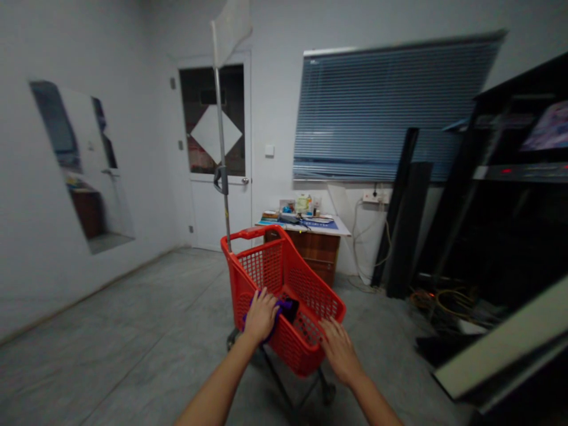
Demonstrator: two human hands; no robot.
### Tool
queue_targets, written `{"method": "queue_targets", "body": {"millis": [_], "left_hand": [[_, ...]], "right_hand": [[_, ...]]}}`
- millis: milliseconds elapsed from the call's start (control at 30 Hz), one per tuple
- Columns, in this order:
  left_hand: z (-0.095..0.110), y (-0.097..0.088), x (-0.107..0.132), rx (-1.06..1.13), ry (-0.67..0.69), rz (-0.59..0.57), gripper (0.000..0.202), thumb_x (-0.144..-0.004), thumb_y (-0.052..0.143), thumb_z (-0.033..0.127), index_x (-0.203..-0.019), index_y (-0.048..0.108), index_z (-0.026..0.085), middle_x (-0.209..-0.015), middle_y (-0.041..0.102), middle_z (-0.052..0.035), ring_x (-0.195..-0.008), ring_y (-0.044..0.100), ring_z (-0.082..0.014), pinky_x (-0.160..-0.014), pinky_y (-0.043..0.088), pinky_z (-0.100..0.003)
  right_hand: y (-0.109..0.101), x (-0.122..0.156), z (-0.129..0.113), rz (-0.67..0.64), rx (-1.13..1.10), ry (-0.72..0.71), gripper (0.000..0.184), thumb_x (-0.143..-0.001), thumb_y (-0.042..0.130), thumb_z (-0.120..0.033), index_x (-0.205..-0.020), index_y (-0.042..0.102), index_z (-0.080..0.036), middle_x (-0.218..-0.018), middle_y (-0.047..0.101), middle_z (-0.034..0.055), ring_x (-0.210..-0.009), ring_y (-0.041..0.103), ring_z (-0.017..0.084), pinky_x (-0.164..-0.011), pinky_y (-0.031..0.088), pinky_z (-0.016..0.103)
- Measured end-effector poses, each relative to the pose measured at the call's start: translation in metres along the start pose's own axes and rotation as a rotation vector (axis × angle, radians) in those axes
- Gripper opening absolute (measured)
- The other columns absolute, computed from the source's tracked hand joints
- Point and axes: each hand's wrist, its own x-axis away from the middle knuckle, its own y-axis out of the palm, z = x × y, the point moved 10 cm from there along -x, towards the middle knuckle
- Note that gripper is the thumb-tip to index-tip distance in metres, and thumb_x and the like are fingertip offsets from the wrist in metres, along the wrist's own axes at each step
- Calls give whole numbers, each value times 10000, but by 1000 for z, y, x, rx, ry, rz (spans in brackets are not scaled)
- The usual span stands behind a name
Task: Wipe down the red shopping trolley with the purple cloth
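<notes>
Left hand [261,315] curls over a purple item [284,307] in a red cart [261,266], open right hand [341,352] resting on its rim [310,349].

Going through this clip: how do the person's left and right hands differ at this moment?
The left hand curls over a purple-and-black item, while the right hand touches no such item. The left hand is bent around its hold, whereas the right hand lies flatter with its fingers spread. The left hand sits further forward than the right hand. Both are bare and at the rim of the red plastic shopping cart.
</notes>
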Motion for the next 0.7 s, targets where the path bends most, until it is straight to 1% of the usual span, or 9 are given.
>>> {"method": "queue_targets", "body": {"millis": [67,167,200,267,367,500,567,633,700], "left_hand": [[24,8,9,44,42,-21,268,-973,424,255,-1132,636,218,-1193,680,-61,-1342,462,-266,-1182,241,-568],[61,18,27,121,136,-44,261,-972,436,259,-1158,619,246,-1214,667,-47,-1345,460,-235,-1198,230,-543],[68,20,32,138,161,-42,265,-972,441,267,-1176,609,255,-1236,657,-44,-1358,444,-231,-1201,227,-538],[70,21,36,151,188,-33,275,-974,443,289,-1201,598,266,-1280,635,-42,-1387,408,-234,-1201,226,-538],[47,19,29,120,172,-16,293,-992,401,320,-1195,602,256,-1310,623,-46,-1412,372,-241,-1197,225,-547],[-6,11,5,26,73,7,355,-1012,336,324,-1230,587,200,-1338,615,-81,-1429,345,-264,-1185,239,-561],[-28,5,-2,-9,33,7,356,-1010,336,310,-1223,591,184,-1326,624,-98,-1425,352,-270,-1179,244,-565],[-40,1,-1,-25,3,-6,337,-1006,342,291,-1177,609,179,-1285,649,-99,-1416,370,-269,-1178,245,-565],[-41,0,9,-26,-17,-24,318,-1003,346,276,-1110,627,173,-1232,672,-94,-1403,392,-269,-1181,243,-564]], "right_hand": [[3,2,-4,20,-5,13,475,-963,354,-347,-1388,516,-209,-1418,541,60,-1399,373,228,-1169,298,462],[2,4,-8,60,4,39,458,-958,367,-354,-1342,550,-183,-1383,565,86,-1378,401,243,-1154,316,469],[0,5,-9,69,9,44,448,-956,372,-350,-1321,564,-177,-1369,575,92,-1369,412,247,-1150,319,469],[-5,6,-11,74,17,52,428,-949,384,-338,-1284,588,-168,-1348,589,99,-1355,428,254,-1147,320,466],[-11,9,-18,68,20,73,414,-943,396,-324,-1263,601,-159,-1338,595,106,-1343,439,260,-1142,322,461],[-10,17,-37,64,24,115,419,-934,433,-334,-1263,602,-138,-1327,599,124,-1337,440,280,-1137,324,456],[-5,20,-50,37,9,83,416,-929,467,-363,-1261,607,-155,-1316,608,111,-1318,457,282,-1135,328,449],[-1,19,-62,5,-16,11,413,-927,490,-391,-1268,606,-188,-1315,613,87,-1294,483,272,-1143,319,446],[-4,13,-64,6,-27,-30,415,-937,478,-401,-1282,597,-204,-1345,596,80,-1297,484,264,-1152,304,455]]}}
